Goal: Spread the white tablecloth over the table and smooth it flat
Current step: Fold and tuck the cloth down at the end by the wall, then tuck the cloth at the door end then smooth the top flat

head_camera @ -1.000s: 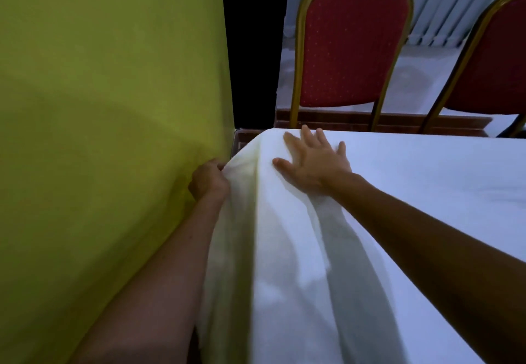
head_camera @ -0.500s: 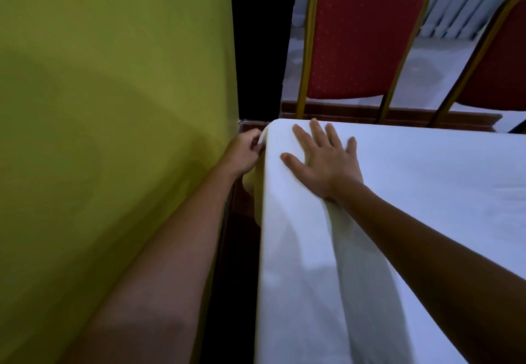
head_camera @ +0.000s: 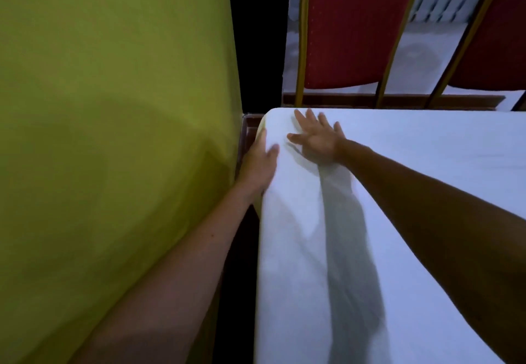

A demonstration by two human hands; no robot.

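No writing, label, brand or number can be read anywhere in this dim, somewhat blurred view, as far as it shows.

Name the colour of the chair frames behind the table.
Gold metal frames around red padded backs, seen clearly in the head view.

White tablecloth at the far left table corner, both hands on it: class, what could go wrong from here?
1. The left hand presses the white tablecloth over the edge beside the yellow-green wall; a tug could drag it off-centre.
2. The right hand lies flat near the corner; pushing toward it might bunch a wrinkle between the hands.
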